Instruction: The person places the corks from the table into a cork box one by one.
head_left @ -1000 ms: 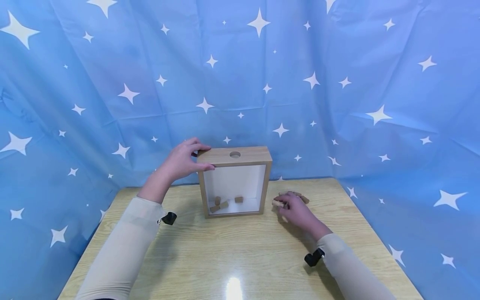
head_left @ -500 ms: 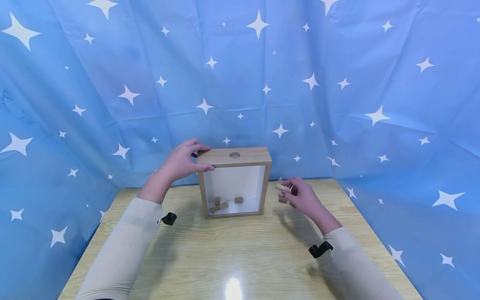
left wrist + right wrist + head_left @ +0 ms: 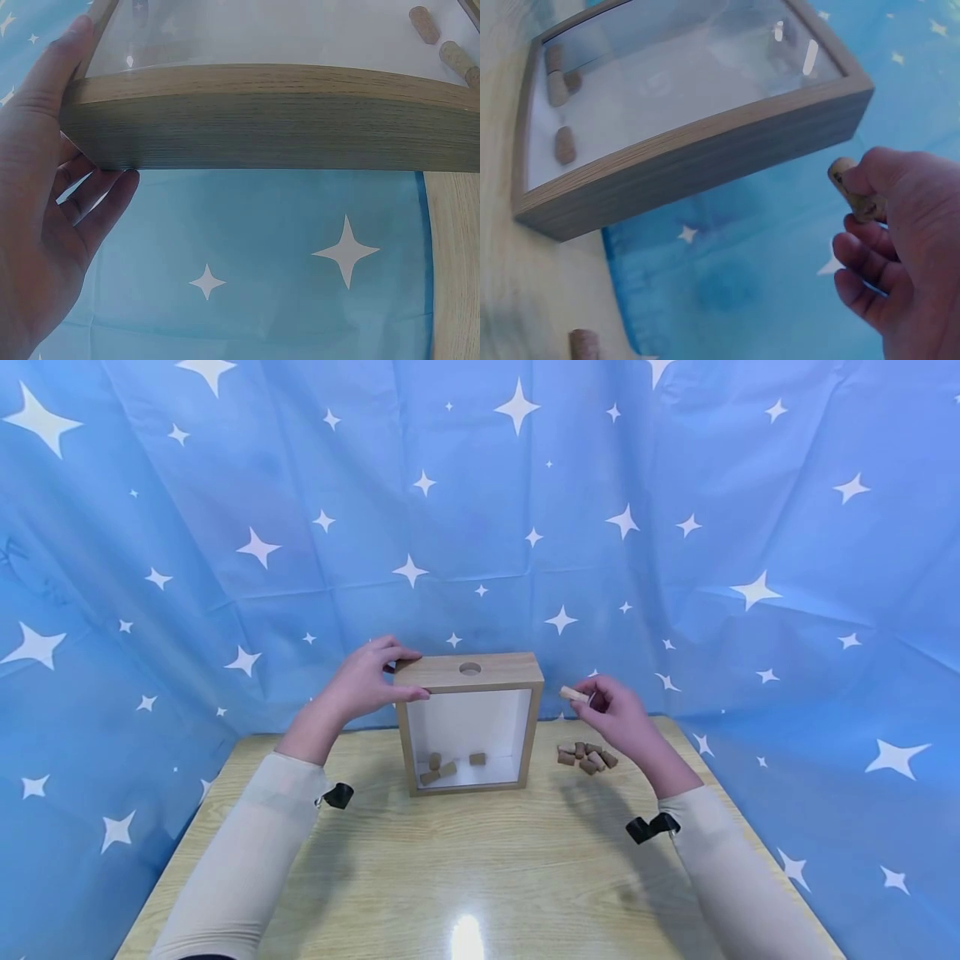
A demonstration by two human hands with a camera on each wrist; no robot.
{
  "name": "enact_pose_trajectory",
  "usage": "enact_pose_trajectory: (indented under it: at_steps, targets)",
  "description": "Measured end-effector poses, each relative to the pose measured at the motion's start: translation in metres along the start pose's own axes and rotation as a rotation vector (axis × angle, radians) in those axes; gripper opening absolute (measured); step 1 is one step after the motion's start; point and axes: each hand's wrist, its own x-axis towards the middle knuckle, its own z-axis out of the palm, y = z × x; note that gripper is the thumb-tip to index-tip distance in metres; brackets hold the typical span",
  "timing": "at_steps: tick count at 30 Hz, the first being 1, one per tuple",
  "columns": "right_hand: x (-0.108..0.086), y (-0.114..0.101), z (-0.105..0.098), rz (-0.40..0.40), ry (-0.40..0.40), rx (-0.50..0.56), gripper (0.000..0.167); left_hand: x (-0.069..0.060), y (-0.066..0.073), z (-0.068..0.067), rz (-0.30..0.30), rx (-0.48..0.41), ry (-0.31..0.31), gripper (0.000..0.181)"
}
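A wooden shadow box (image 3: 534, 718) with a clear front stands upright on the table, a round hole (image 3: 470, 669) in its top. My left hand (image 3: 367, 681) grips its top left corner, thumb at the front and fingers behind, as the left wrist view also shows. Several corks (image 3: 447, 770) lie on the floor inside. To the right of the box, my right hand (image 3: 618, 714) pinches a cork (image 3: 573, 694) in the air, about level with the box's top edge. In the right wrist view the held cork (image 3: 846, 180) sits between thumb and fingers.
A loose pile of several corks (image 3: 588, 767) lies on the table (image 3: 420, 868) right of the box, below my right hand. A blue curtain (image 3: 480, 510) with white stars hangs close behind the box and along both sides.
My right hand has lifted a cork from the pile and risen with it to about the height of the box top. My left hand has stayed on the box corner.
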Motion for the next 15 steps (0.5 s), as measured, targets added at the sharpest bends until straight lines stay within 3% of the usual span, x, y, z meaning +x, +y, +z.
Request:
enact_pose_trajectory:
  at_steps: [9,15]
  targets:
    - [0.022,-0.018,-0.007,-0.081,0.084,0.005,0.017,0.002,-0.001,0.002,-0.003,-0.011,0.006,0.073]
    - [0.037,-0.043,-0.006,-0.123,0.074,0.024,0.018,0.001,-0.001,0.000,-0.005,-0.012,0.005,0.074]
